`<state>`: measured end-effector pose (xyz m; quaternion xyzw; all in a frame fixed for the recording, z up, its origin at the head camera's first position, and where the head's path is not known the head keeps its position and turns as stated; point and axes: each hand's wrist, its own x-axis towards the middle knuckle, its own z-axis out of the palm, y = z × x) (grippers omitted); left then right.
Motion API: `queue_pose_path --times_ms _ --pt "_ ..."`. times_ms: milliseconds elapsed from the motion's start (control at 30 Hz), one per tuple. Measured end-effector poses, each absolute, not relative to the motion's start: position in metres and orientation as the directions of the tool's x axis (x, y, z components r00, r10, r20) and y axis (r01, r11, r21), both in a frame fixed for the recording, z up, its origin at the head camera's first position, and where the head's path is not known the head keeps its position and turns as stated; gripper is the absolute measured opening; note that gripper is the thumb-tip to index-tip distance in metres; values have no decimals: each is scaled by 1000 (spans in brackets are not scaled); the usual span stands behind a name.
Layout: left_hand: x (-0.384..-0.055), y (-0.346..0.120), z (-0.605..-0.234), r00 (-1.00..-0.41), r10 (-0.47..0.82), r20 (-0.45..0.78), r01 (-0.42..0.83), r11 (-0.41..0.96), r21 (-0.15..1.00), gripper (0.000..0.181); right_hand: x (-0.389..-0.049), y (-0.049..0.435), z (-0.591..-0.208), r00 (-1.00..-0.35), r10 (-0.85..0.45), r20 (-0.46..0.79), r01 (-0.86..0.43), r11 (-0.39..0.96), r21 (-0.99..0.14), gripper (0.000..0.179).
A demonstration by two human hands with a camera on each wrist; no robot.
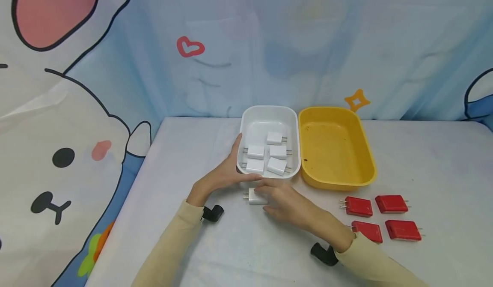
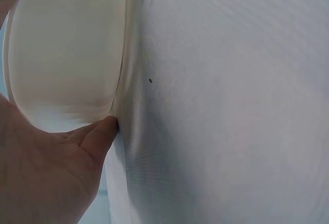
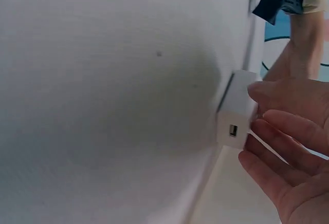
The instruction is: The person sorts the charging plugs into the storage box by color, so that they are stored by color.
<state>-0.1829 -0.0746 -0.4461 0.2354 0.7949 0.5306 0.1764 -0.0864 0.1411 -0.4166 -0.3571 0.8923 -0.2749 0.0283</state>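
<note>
My left hand holds the near left corner of a white tray, thumb along the front rim and fingers down the left side. Inside lie several white charger plugs. In front of the tray, another white charger plug lies flat on the cloth, prongs pointing left. My right hand reaches over its right end and partly hides it. In the right wrist view, the plug's USB port side faces the camera; the thumb and loosely spread fingers are right at its edges.
A yellow tray stands against the white one on its right. Several red charger plugs lie in two rows at the right, the nearest partly behind my right sleeve. A printed curtain hangs behind the white-clothed table.
</note>
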Motion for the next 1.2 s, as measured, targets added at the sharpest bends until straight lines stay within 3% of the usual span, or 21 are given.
queue_pose_path --times_ms 167,633,967,1200 --pt "-183 -76 -446 -830 557 -20 187 312 931 135 -87 137 -427 -733 -649 205 -656 595 -465 42" --pt "-184 -76 -444 -829 558 -26 188 321 928 135 -91 131 -439 -766 -612 198 -611 596 -521 42" --pt "-182 -73 -446 -822 569 -1 205 298 932 133 -80 138 -441 -743 -603 291 -658 577 -484 39" --pt "-183 -75 -447 -823 567 19 213 278 936 133 -69 147 -417 -777 -597 200 -600 607 -521 41"
